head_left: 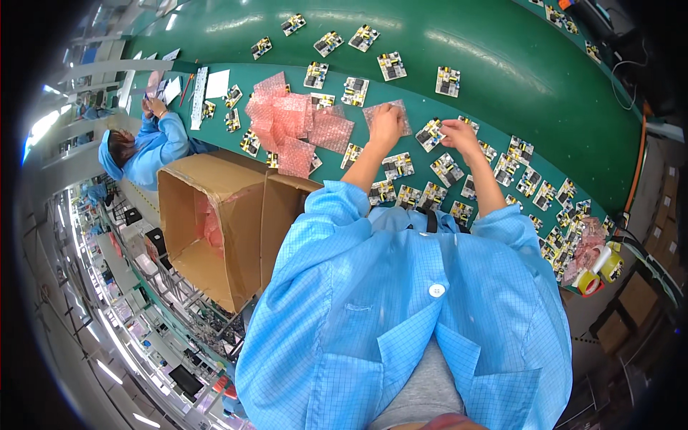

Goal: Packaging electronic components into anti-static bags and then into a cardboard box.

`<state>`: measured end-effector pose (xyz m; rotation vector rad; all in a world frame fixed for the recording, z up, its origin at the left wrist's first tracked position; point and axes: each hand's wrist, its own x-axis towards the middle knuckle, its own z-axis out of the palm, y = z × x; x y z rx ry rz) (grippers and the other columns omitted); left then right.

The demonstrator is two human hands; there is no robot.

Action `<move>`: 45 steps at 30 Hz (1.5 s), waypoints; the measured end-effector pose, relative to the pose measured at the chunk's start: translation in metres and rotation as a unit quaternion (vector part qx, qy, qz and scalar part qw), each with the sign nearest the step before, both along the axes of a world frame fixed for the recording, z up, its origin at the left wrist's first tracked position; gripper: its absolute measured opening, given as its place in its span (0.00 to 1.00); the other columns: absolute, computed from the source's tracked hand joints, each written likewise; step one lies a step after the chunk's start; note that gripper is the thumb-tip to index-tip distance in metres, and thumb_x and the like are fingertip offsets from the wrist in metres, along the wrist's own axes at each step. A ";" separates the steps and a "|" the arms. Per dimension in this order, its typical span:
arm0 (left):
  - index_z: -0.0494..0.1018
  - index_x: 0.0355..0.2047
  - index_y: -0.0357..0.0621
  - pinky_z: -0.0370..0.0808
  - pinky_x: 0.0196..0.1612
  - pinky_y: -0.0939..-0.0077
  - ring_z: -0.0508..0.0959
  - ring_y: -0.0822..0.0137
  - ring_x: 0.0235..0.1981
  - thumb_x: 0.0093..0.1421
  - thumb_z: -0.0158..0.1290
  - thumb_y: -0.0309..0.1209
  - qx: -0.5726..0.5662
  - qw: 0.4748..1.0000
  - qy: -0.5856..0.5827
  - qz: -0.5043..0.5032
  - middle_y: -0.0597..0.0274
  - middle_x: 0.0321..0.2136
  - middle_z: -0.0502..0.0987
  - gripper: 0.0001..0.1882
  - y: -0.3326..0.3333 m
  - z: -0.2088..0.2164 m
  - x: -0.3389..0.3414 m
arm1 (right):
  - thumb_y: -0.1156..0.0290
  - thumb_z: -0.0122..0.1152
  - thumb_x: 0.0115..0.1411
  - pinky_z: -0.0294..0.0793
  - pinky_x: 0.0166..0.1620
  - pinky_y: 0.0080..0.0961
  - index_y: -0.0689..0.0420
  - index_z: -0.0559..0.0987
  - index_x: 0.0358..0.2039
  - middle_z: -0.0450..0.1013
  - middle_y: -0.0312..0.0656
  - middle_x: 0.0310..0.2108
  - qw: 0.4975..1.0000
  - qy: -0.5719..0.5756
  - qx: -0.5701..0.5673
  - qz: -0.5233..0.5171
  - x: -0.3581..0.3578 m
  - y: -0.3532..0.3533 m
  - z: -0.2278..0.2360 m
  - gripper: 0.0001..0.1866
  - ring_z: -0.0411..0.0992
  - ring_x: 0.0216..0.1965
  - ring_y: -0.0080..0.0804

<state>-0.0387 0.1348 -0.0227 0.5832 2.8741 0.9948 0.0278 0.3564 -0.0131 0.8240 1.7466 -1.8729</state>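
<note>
My left hand (388,125) rests on a small pink bubble wrap bag (404,115), its fingers curled down onto the near part of it. Just to the right, my right hand (462,137) pinches the right edge of a circuit board (429,134) fitted with yellow, black and white parts. That board is tilted and lies a short gap away from the bag. Loose circuit boards surround both hands, including one (398,165) below the left hand and another (447,170) below the right. A heap of pink bubble wrap bags (281,118) lies to the left, partly covering some boards.
An open cardboard box (236,179) with pink wrap inside stands at the table's near left edge. Several boards sit on the green conveyor (502,43) beyond. Tape rolls (589,282) lie at the right end. A co-worker in blue (161,147) sits at the far left.
</note>
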 end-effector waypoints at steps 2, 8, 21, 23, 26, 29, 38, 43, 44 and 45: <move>0.76 0.28 0.40 0.72 0.45 0.56 0.72 0.48 0.40 0.49 0.54 0.23 -0.002 1.000 -0.006 0.006 0.50 0.34 0.73 0.05 0.000 -0.006 -0.004 | 0.68 0.63 0.55 0.78 0.34 0.21 0.64 0.74 0.46 0.75 0.42 0.36 1.000 0.008 0.009 -0.005 -0.001 -0.004 0.004 0.19 0.76 0.31 0.26; 0.74 0.26 0.40 0.73 0.42 0.59 0.73 0.51 0.38 0.47 0.56 0.24 -0.014 1.000 -0.004 0.014 0.51 0.31 0.73 0.04 0.000 -0.006 -0.002 | 0.70 0.64 0.56 0.79 0.42 0.24 0.62 0.71 0.45 0.72 0.41 0.40 0.999 -0.018 0.000 0.033 -0.002 0.002 0.010 0.19 0.75 0.38 0.29; 0.73 0.28 0.40 0.70 0.42 0.61 0.73 0.53 0.36 0.47 0.57 0.25 0.079 0.997 -0.010 0.025 0.54 0.31 0.73 0.07 -0.004 -0.011 0.008 | 0.81 0.66 0.52 0.80 0.42 0.26 0.62 0.65 0.43 0.71 0.46 0.39 0.989 0.064 -0.079 -0.111 -0.012 -0.025 0.001 0.21 0.75 0.39 0.31; 0.73 0.29 0.40 0.69 0.44 0.60 0.72 0.51 0.38 0.47 0.57 0.24 0.072 0.997 0.000 0.023 0.53 0.33 0.73 0.07 0.000 -0.010 0.003 | 0.80 0.65 0.52 0.80 0.42 0.26 0.62 0.64 0.43 0.72 0.46 0.39 0.988 0.062 -0.065 -0.125 -0.009 -0.022 -0.001 0.21 0.75 0.39 0.32; 0.74 0.30 0.43 0.66 0.47 0.56 0.71 0.50 0.41 0.48 0.57 0.27 0.057 0.985 0.146 0.077 0.51 0.37 0.73 0.07 0.004 -0.004 -0.008 | 0.80 0.64 0.54 0.79 0.47 0.28 0.61 0.64 0.45 0.70 0.46 0.43 0.987 0.052 -0.078 -0.128 -0.005 -0.016 0.004 0.22 0.74 0.43 0.34; 0.74 0.29 0.48 0.63 0.44 0.55 0.72 0.52 0.38 0.49 0.59 0.35 -0.211 0.976 -0.049 0.020 0.58 0.30 0.75 0.08 -0.004 0.012 -0.025 | 0.80 0.63 0.54 0.79 0.47 0.28 0.61 0.63 0.45 0.69 0.46 0.43 0.985 0.062 -0.097 -0.126 0.001 -0.008 0.008 0.21 0.74 0.44 0.34; 0.73 0.28 0.43 0.71 0.37 0.57 0.75 0.53 0.33 0.49 0.61 0.33 -0.101 0.987 0.095 -0.081 0.57 0.27 0.74 0.10 -0.001 0.027 -0.007 | 0.70 0.70 0.52 0.69 0.36 0.19 0.65 0.68 0.56 0.75 0.43 0.42 0.981 0.071 -0.062 -0.171 0.016 0.006 0.000 0.32 0.73 0.40 0.23; 0.74 0.34 0.43 0.74 0.38 0.60 0.75 0.52 0.35 0.54 0.58 0.32 -0.003 0.998 0.003 -0.069 0.54 0.33 0.73 0.09 -0.001 0.014 0.002 | 0.72 0.70 0.52 0.72 0.40 0.20 0.64 0.71 0.52 0.77 0.42 0.42 0.991 0.088 0.008 -0.098 0.009 -0.002 0.012 0.28 0.74 0.40 0.23; 0.74 0.34 0.43 0.74 0.39 0.60 0.75 0.52 0.36 0.54 0.57 0.31 0.009 0.999 0.003 -0.035 0.55 0.33 0.73 0.08 0.002 0.014 -0.001 | 0.73 0.70 0.52 0.73 0.41 0.21 0.63 0.72 0.50 0.77 0.43 0.41 0.992 0.104 0.018 -0.075 0.006 -0.003 0.017 0.26 0.75 0.39 0.24; 0.74 0.32 0.43 0.74 0.40 0.60 0.75 0.52 0.37 0.53 0.56 0.28 0.024 0.999 0.008 -0.038 0.55 0.33 0.73 0.06 0.005 0.015 -0.005 | 0.74 0.69 0.52 0.74 0.42 0.22 0.63 0.73 0.48 0.78 0.43 0.40 0.991 0.109 -0.011 -0.083 0.002 -0.008 0.016 0.23 0.76 0.38 0.25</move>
